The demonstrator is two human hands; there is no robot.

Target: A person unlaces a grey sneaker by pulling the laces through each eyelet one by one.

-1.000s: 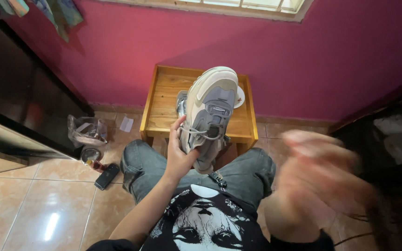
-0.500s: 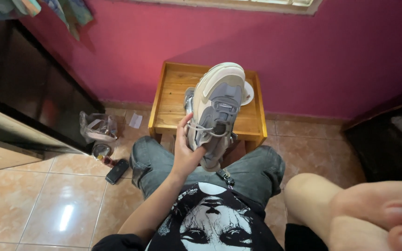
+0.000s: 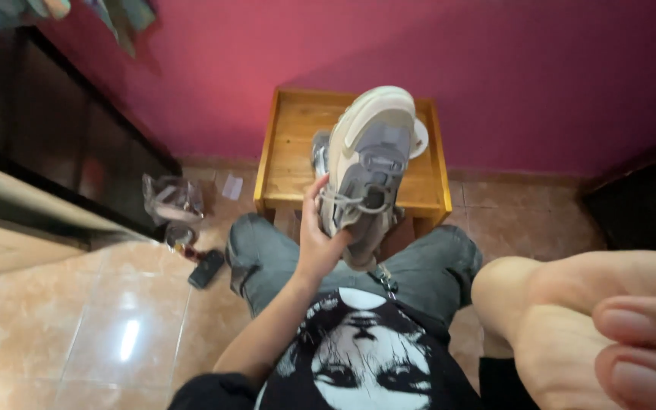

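Sneaker (image 3: pixel 366 171), grey and cream with a thick pale sole, sits in the grip of the left hand (image 3: pixel 319 241) and is held up over the lap, in front of a small wooden table (image 3: pixel 290 163). Going from the left: a crumpled clear bag (image 3: pixel 170 199) and a dark flat object (image 3: pixel 206 268) lie on the tiled floor (image 3: pixel 100 319), well apart from the fingers and off to their left. Next comes the left hand itself; its fingers (image 3: pixel 314 199) wrap the shoe's near side at the laced middle, thumb toward the heel end, so they are closed on the shoe and not slack. From those fingers the shoe lies just to the right and touching them. Its long axis runs away from the body and slightly rightward: the heel opening is low, near the jeans (image 3: pixel 427 266), and the toe points up and away toward the pink wall (image 3: pixel 495 91), with the sole edge turned to the far side. A second pale shoe seems to lie on the table behind it, mostly hidden. Farthest right, the right hand (image 3: pixel 601 319) is very close to the camera, blurred and large, well apart from the shoe; its fingers look loosely curled and hold nothing that shows. The left hand is therefore far nearer to the shoe.
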